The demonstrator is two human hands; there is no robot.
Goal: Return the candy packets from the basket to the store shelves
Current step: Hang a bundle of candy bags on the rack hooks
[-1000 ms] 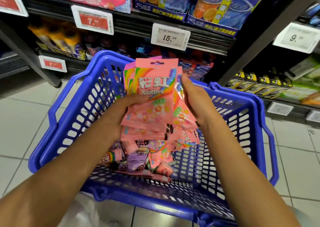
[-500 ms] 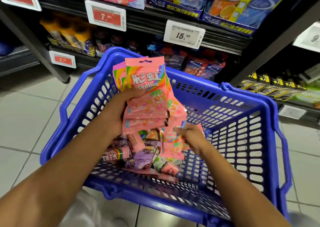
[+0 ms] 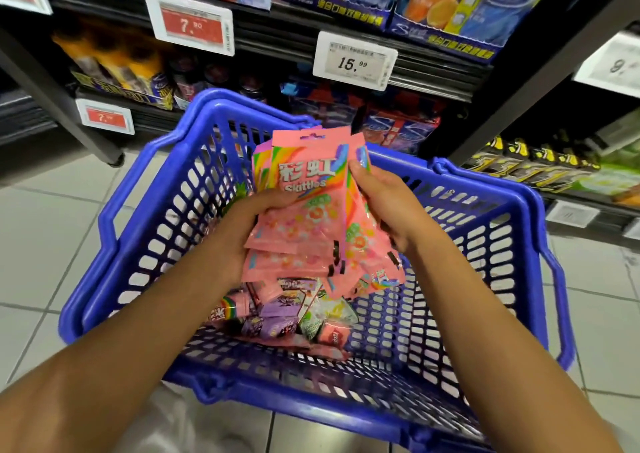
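Note:
A stack of pink Skittles packets stands upright above the blue plastic basket. My left hand grips the stack from the left, thumb across the front packet. My right hand holds the stack's right side, fingers on the upper edge of the packets. More candy packets, purple, green and pink, lie loose on the basket's floor below the stack. The store shelves rise just behind the basket.
Price tags hang on the shelf edges, reading 7.90 and 15.99. Blue and orange boxes fill the upper shelf, dark packs the lower ones. A black shelf post slants at the right. The basket sits on a grey tiled floor.
My right hand came up from the loose packets low in the basket and now holds the right side of the stack. The left hand kept its grip.

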